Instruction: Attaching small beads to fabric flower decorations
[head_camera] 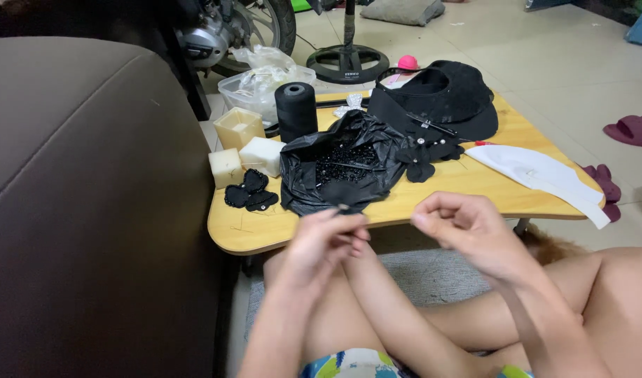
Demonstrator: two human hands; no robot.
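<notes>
Before low table (265,234) | left hand (326,241) grip pinched on small black piece (342,208) | right hand (468,227) grip pinched together | black bag (314,175) behind.

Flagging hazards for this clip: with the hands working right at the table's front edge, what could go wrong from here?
1. The open black bag of small beads lies near the table edge; a nudge from the left hand might spill them.
2. The right hand pinches something too small to make out; if dropped, it could be lost on the grey mat.
</notes>
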